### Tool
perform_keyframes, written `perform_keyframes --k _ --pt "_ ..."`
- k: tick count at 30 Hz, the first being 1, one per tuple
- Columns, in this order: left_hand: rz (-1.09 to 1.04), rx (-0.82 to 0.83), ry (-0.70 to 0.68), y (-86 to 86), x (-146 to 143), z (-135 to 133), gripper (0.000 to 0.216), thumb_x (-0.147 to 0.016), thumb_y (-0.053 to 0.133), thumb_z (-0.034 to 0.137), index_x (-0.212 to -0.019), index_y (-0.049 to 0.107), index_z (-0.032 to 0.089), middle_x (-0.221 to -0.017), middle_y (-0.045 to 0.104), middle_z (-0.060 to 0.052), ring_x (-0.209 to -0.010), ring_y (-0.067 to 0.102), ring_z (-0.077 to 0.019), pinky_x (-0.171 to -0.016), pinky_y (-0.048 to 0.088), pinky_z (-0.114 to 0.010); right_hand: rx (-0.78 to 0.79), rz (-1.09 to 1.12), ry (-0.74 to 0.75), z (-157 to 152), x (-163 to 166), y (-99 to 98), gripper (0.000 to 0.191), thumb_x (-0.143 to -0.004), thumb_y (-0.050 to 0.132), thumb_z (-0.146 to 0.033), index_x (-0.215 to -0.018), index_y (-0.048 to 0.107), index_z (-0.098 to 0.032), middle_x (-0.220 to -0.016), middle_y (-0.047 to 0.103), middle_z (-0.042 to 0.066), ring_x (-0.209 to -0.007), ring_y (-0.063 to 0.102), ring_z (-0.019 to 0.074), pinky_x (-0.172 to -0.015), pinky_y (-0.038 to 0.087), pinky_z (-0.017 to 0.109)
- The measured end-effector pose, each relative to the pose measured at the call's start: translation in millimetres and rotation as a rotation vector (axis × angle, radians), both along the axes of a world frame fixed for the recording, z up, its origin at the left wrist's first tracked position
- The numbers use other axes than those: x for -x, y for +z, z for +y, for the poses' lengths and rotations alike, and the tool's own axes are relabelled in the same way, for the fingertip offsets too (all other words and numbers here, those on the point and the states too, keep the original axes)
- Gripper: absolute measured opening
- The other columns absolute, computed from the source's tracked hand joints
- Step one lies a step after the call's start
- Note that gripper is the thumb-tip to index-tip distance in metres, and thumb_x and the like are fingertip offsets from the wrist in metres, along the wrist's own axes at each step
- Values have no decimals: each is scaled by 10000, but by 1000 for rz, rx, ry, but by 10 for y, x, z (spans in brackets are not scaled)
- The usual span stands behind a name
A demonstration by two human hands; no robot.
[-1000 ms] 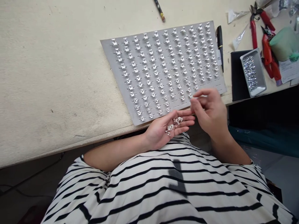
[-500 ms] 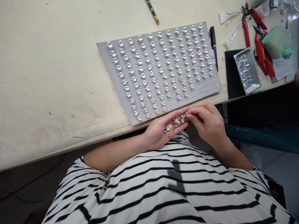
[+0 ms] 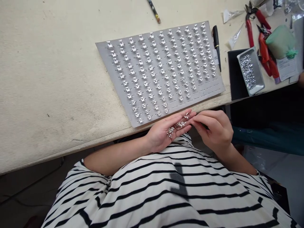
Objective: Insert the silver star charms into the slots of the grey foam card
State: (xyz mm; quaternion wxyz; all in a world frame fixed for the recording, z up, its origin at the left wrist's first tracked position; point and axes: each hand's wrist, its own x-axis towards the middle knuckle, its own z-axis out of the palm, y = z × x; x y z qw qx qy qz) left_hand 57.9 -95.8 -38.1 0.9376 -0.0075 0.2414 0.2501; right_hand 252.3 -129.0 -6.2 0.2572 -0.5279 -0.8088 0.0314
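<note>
Palm up at the table's edge, my left hand (image 3: 159, 134) holds several silver-coloured rings (image 3: 180, 125) with shiny, clustered tops. They lie along its palm and stretched fingers, one of them near the fingertips. My right hand (image 3: 213, 128) is beside the left fingertips, its thumb and forefinger closed in a pinch. Whatever may be between them is too small to make out. Just beyond both hands lies a grey display board (image 3: 104, 52) with many similar rings set in rows; some slots along its near right side hold no ring.
A black pen (image 3: 215, 39) lies along the board's right edge, and a dark pencil-like stick (image 3: 154, 11) lies beyond it. To the right are a small tray (image 3: 258, 79) of shiny bits on a black pad, red-handled pliers (image 3: 250, 33), orange-handled cutters (image 3: 264, 52) and a green bundle (image 3: 281, 41).
My right hand has drawn slightly right and down from the left fingers. The ring near the left fingertips has shifted and turned, its loop now showing. The board has barely moved in view.
</note>
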Motion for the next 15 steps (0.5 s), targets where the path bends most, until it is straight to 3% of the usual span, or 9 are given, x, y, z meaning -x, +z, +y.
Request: perform_keyframes --k 6,9,15 --pt "61 -2 9 12 -10 -12 297 -1027 566 206 -1261 748 202 -1477 623 -49 -1292 636 -184 -1127 521 -293 144 -28 81 20 -9 -14 414 -929 669 -135 -1292 640 -331 -1113 787 26 -968 735 194 -875 604 360" --pt "62 -6 16 -18 11 -23 298 -1034 550 208 -1255 750 203 -1455 640 -58 -1282 643 -180 -1117 522 -291 215 56 73 44 -8 -21 356 -932 653 -123 -1225 676 -324 -1086 787 22 -978 734 192 -889 607 362" --pt "44 -73 -88 -73 151 -30 316 -1057 535 272 -1316 714 252 -1522 581 -57 -1408 556 -205 -1186 447 -337 324 366 -130 214 128 -68 277 -961 617 -172 -1165 733 -321 -1008 769 0 -904 711 151 -817 597 318"
